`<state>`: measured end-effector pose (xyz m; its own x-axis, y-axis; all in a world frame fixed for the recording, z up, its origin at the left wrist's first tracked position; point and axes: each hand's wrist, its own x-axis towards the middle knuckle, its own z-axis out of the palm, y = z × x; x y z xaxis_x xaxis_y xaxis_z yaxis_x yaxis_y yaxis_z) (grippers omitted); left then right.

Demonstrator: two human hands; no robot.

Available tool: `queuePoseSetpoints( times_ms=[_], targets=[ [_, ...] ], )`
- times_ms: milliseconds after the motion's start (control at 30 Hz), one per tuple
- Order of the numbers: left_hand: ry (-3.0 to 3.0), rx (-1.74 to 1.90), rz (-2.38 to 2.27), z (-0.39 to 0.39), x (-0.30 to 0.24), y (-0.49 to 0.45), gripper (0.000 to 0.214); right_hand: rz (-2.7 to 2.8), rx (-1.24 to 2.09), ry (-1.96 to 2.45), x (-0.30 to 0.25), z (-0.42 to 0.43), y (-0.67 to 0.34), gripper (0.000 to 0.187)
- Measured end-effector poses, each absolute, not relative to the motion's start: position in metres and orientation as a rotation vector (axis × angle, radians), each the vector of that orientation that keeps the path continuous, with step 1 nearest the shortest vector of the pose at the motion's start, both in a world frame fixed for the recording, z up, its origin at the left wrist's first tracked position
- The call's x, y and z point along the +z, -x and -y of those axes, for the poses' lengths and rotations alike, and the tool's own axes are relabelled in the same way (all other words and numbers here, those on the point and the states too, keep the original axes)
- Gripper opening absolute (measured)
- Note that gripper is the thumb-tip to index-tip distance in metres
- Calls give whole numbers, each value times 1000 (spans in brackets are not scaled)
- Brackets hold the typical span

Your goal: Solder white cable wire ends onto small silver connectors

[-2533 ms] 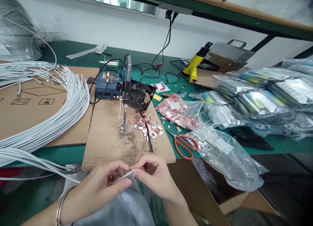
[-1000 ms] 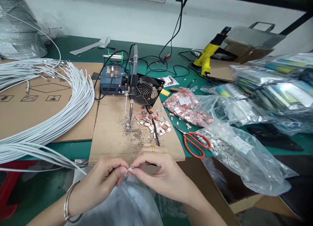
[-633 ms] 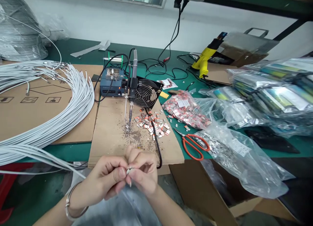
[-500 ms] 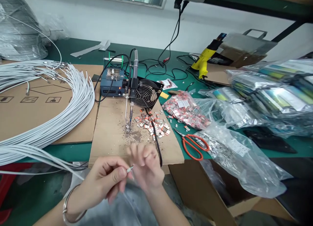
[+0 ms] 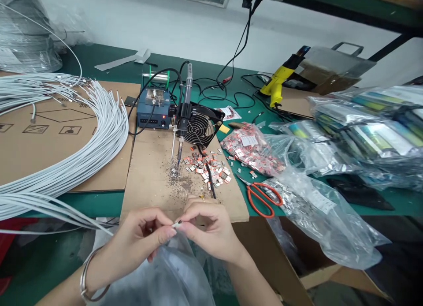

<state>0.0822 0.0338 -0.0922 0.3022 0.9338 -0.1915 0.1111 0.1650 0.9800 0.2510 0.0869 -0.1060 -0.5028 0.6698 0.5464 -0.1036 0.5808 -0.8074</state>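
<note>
My left hand [image 5: 142,242] pinches the tip of a thin white cable [image 5: 66,212] that runs off to the left. My right hand [image 5: 208,229] pinches the same cable end [image 5: 177,225] from the other side, fingertips touching it; a ring shows on one finger. Both hands hover just in front of the cardboard mat [image 5: 152,182], over a clear plastic bag [image 5: 178,275]. On the mat, a mounted soldering iron [image 5: 183,125] points down at solder debris beside scattered small red-and-silver connectors [image 5: 208,169].
A large bundle of white cables [image 5: 86,151] lies on cardboard at left. A blue soldering station [image 5: 153,114] and fan [image 5: 198,127] stand behind the mat. Orange scissors [image 5: 261,195], bags of parts [image 5: 254,149], a yellow glue gun [image 5: 276,83] and stacked packets [image 5: 370,129] fill the right side.
My right hand drew briefly away from the cable end, blurred, then came back and pinches it again. The left hand kept its hold throughout. The view shifted slightly.
</note>
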Motion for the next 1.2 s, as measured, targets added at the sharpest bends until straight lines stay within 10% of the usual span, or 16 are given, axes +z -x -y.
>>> queuePoseSetpoints(
  times_ms=[333, 567, 1200],
  targets=[
    [-1040, 958, -1187, -33, -96, -91, 38, 1654, 1078, 481, -117, -88, -246, 4],
    [-1019, 1211, -1461, -39, -89, -80, 34, 2117, 146, 1394, -90, -148, -330, 17],
    [-1538, 797, -1492, -78, -90, -58, 39, 1992, 808, 1191, -100, -146, -324, 19]
  ],
)
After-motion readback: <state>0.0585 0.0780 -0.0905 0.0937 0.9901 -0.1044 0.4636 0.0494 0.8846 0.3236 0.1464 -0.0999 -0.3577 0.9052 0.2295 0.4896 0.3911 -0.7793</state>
